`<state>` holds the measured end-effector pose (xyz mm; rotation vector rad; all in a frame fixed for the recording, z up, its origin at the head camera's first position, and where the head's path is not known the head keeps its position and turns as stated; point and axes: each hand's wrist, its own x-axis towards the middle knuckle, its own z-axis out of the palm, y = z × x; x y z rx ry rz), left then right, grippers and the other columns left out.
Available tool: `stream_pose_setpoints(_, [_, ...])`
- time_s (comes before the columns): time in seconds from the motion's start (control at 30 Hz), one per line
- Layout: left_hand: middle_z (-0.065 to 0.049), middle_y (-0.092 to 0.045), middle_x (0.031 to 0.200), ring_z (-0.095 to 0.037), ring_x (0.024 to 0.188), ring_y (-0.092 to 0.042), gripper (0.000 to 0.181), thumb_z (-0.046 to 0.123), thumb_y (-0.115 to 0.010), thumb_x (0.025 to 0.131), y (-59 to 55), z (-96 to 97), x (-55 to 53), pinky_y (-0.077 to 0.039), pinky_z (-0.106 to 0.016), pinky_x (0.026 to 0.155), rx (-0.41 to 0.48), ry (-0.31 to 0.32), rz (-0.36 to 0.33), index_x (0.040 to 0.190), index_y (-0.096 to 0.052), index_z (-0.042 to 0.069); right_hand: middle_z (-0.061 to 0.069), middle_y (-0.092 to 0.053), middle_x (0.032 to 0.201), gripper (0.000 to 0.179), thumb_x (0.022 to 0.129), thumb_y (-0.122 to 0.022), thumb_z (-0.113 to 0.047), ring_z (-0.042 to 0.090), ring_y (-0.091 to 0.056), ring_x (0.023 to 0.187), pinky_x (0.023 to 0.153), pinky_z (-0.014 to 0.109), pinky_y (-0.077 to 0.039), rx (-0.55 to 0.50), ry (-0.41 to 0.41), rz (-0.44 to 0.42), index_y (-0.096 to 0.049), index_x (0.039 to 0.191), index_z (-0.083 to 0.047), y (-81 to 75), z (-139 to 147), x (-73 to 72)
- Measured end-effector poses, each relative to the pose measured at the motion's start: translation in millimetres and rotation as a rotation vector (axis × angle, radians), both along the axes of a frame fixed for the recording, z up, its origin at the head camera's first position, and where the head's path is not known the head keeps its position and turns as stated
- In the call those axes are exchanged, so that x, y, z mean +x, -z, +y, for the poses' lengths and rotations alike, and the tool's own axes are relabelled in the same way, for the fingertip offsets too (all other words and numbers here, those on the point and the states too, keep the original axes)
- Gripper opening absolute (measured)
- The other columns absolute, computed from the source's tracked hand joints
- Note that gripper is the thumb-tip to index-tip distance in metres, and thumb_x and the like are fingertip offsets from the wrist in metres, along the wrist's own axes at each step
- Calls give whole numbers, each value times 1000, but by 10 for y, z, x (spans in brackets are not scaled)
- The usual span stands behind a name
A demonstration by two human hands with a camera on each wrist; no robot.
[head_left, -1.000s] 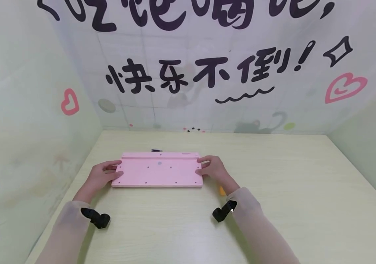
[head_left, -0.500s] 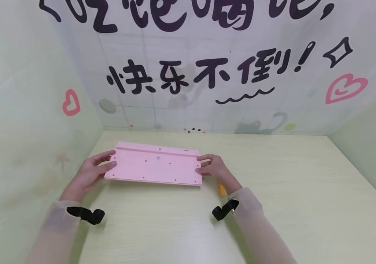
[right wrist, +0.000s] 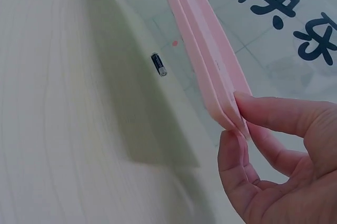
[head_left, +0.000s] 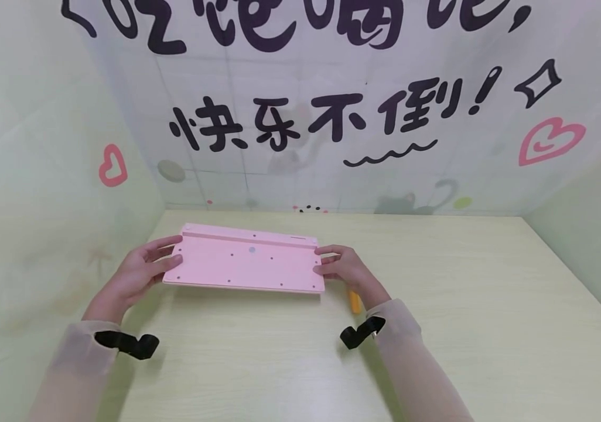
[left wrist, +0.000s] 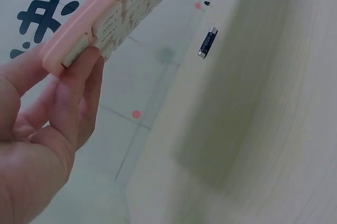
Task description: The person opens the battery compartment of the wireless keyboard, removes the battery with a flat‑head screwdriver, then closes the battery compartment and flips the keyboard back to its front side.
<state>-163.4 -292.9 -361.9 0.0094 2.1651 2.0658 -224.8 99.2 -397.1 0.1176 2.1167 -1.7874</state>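
Note:
A pink keyboard (head_left: 248, 261) is held above the table, its screwed underside turned up toward the head camera. White keys (left wrist: 110, 27) face down in the left wrist view. At its left end my left hand (head_left: 139, 269) pinches the edge, thumb on the underside and fingers beneath by the keys. The opposite end is gripped by my right hand (head_left: 347, 269) between thumb and fingers. In the head view the left end sits slightly higher than the right. A small dark battery (left wrist: 208, 42) lies on the table beyond the keyboard, hidden from the head view.
An orange object (head_left: 355, 302) lies on the table beside my right wrist, partly covered by it. The pale wooden table (head_left: 464, 305) meets a printed cloth backdrop (head_left: 300, 176) behind and side walls at left and right. Black cameras are strapped to both wrists.
The keyboard has risen off the table, its left end lifting more, and shifted slightly left. My left hand moved up and left with it. The battery, visible earlier behind it, is now covered.

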Motion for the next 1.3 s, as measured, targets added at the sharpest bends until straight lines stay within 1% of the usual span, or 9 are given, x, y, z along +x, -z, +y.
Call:
stream_pose_setpoints(0.07, [7,-57,111,-6,82,-60,48,8,-63,86,-30,-5,3,-45,-18,58,37,15,6,132,-49,11,16,-56,98,40,74,-71,6,22,-57,78,72,32,-53,-3,-6,1,-61,113,-1,-15,1,6])
stream_pose_setpoints(0.17, [6,-64,104,-9,85,-63,47,2,-61,87,-93,1,9,-49,-20,60,109,37,21,131,-50,11,16,-56,98,40,75,-71,5,22,-57,78,72,32,-53,2,-14,3,-61,113,-1,-28,-4,8])
stream_pose_setpoints(0.3, [3,-66,103,-11,83,-64,47,1,-59,87,-203,35,20,-51,-21,62,142,52,47,132,-49,10,16,-56,98,40,75,-71,5,21,-57,78,72,31,-53,-2,-21,17,-60,113,0,-18,-8,-3])
stream_pose_setpoints(0.37, [2,-66,101,-11,80,-64,46,0,-59,87,-257,60,27,-49,-20,59,154,48,59,131,-51,10,16,-57,98,40,75,-71,5,21,-57,79,72,31,-53,-3,-21,24,-60,113,0,-9,-12,-7])
stream_pose_setpoints(0.53, [2,-66,100,-10,76,-64,44,-2,-59,87,-364,108,61,-48,-19,55,197,18,84,128,-55,13,16,-57,98,40,75,-71,5,21,-58,80,72,31,-53,-20,-16,23,-61,113,0,8,-30,-14])
stream_pose_setpoints(0.7, [2,-65,99,-11,75,-64,43,-2,-60,86,-453,161,104,-50,-19,57,219,-14,94,125,-58,16,15,-57,96,40,75,-71,4,21,-57,80,72,31,-53,-42,-25,33,-60,114,0,20,-44,-21])
stream_pose_setpoints(0.93, [2,-64,101,-12,76,-64,42,-1,-62,85,-570,252,114,-52,-22,62,243,-54,89,123,-60,18,14,-57,100,41,77,-70,2,21,-56,83,73,30,-52,-48,-41,40,-60,116,-2,33,-48,-25])
stream_pose_setpoints(1.13, [1,-65,98,-12,74,-64,41,1,-65,83,-723,328,121,-52,-22,62,267,-102,77,120,-62,19,16,-58,105,40,79,-69,0,22,-57,88,75,31,-52,-38,-75,67,-59,118,-1,12,-79,-11])
stream_pose_setpoints(1.3, [1,-66,96,-12,74,-64,40,1,-67,81,-862,384,127,-52,-23,62,272,-123,72,117,-64,19,15,-58,106,41,79,-70,-2,22,-55,92,76,30,-51,-11,-110,102,-60,119,-2,-18,-109,8])
